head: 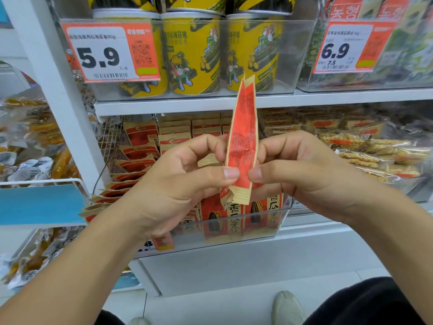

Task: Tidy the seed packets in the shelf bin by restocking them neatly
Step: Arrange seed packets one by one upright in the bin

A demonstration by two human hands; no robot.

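Note:
A red and tan seed packet (242, 137) stands upright, seen nearly edge-on, in front of the shelf. My left hand (178, 179) and my right hand (302, 174) both pinch its lower half between thumb and fingers. Behind and below the hands sits a clear plastic shelf bin (264, 221) with more seed packets (140, 158), several leaning in a slanted row at the left and others upright at the front.
Yellow snack canisters (194, 55) fill a clear bin on the shelf above, with price tags 5.9 (110, 52) and 6.9 (351, 46). Bagged snack bars (370, 148) lie to the right, other bagged snacks (35, 137) to the left. A shoe (287, 308) shows on the floor.

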